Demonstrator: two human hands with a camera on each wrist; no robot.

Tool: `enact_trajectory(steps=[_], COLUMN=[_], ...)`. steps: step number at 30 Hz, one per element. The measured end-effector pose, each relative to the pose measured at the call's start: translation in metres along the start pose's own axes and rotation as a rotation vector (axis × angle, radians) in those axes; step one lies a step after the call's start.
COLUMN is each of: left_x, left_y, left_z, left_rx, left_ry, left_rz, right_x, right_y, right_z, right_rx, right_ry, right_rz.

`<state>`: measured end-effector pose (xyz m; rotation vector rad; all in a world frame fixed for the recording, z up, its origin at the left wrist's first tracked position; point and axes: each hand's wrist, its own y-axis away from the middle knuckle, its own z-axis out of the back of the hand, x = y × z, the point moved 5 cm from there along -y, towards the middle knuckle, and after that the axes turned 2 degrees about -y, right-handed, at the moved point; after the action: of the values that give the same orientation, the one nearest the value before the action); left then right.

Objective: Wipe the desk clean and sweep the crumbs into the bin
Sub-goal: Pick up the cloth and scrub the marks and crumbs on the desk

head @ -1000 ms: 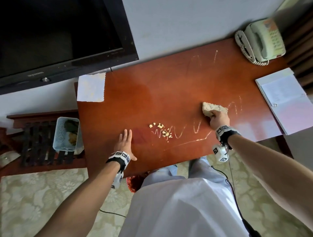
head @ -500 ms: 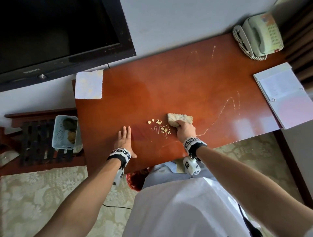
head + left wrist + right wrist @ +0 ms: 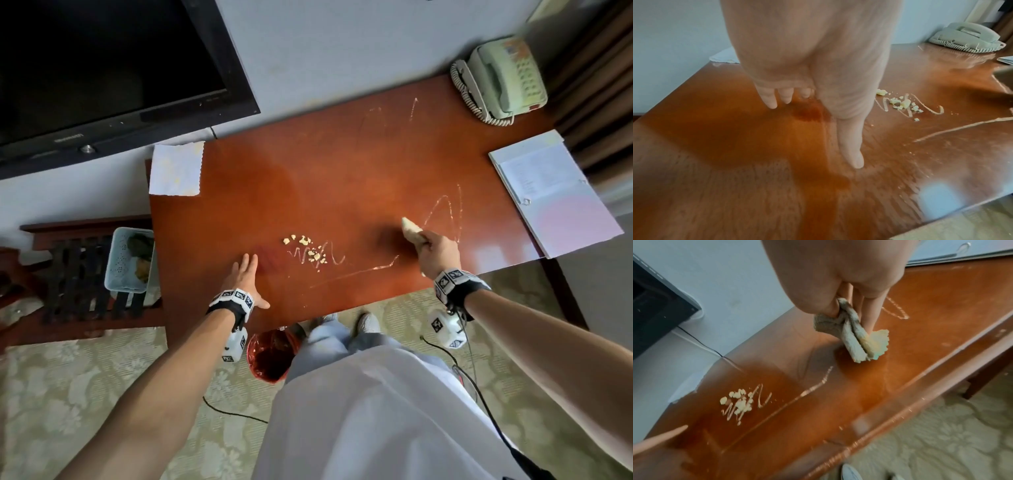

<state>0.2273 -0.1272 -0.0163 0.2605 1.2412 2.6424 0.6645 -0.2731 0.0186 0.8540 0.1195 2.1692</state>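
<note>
Crumbs [image 3: 306, 248]: small pale cluster near middle of the desk [image 3: 308, 178], toward its front edge, lying on squiggly pale smear lines [image 3: 334, 257]; more smear loops [image 3: 445, 216] further right. Bin [image 3: 270, 356]: red, on the floor under the front edge, partly hidden by the desk and the person's legs, contents hard to make out. Cloth [image 3: 853, 337]: folded, beige, lower end at or just above the desk surface; contact not certain, wrist view blurred. Right hand [image 3: 436, 251] clamped on the cloth, thumb and fingers [image 3: 869, 313] pinching its upper part, right of the crumbs and well apart from them. Left hand [image 3: 245, 279] flat on the desk just left of the crumbs, fingers [image 3: 767, 95] straight and spread, thumb out to the side, holding nothing; a darker reddish patch [image 3: 807, 112] beside the fingertips. Around: white napkin [image 3: 176, 168] at back left corner, overhanging the edge; telephone [image 3: 500, 78] back right; open binder [image 3: 551, 192] on right end, overhanging; television [image 3: 102, 68] on the wall, cut off by frame; pale basket [image 3: 128, 260] on a slatted rack left of the desk.
</note>
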Motion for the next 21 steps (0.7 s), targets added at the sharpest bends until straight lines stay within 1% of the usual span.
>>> enact_trajectory(steps=[3,6,10,14,19,21], left_x=[-0.005,-0.005,0.003,0.011,0.018,0.022], left_y=[0.013,0.022,0.029,0.026,0.018,0.011], left_z=[-0.017,-0.034,-0.050,-0.058,-0.057,-0.055], left_rx=[-0.027,-0.048,-0.057,-0.062,-0.050,-0.058], left_ry=[0.115,0.255,0.320,0.355,0.297,0.249], left_rz=[0.036,0.062,0.078,0.093,0.084,0.080], right_x=[-0.033,-0.040,-0.008,0.037,0.091,0.100], right_y=[0.015,0.026,0.043,0.056,0.077,0.081], right_z=[-0.018,-0.044,-0.076,-0.116,-0.162,-0.170], right_rx=[0.083,0.056,0.052,0.109,0.183,0.152], right_ry=[0.038,0.060,0.034,-0.017,-0.154,-0.230], right_rz=[-0.079,-0.097,-0.046,0.000,-0.012,-0.045])
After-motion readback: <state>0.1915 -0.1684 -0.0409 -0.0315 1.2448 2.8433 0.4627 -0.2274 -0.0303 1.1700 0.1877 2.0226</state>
